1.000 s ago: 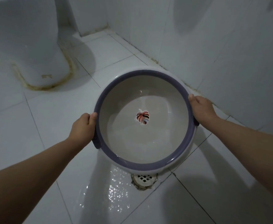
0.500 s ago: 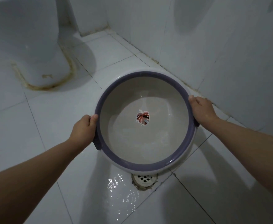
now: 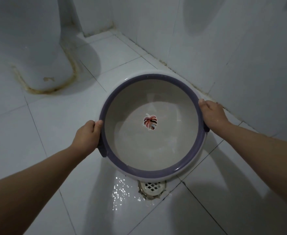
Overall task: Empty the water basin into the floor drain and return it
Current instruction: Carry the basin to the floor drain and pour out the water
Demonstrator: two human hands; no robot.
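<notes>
A round white basin point(image 3: 156, 146) with a purple rim and a leaf sticker on its bottom is held above the tiled floor, roughly level. My left hand point(image 3: 86, 137) grips its left rim and my right hand point(image 3: 212, 114) grips its right rim. A thin film of water glints inside the basin. The white floor drain point(image 3: 152, 187) shows just below the basin's near edge, partly hidden by it. The tiles left of the drain are wet and shiny.
A white toilet base point(image 3: 37, 53) with stained sealant stands at the upper left. A tiled wall point(image 3: 241, 56) runs along the right, close behind the basin. Wet tile point(image 3: 120, 192) lies beside the drain.
The basin has stayed nearly in place over the drain, shifting slightly. The sheet of running water on the tiles has thinned to scattered glints.
</notes>
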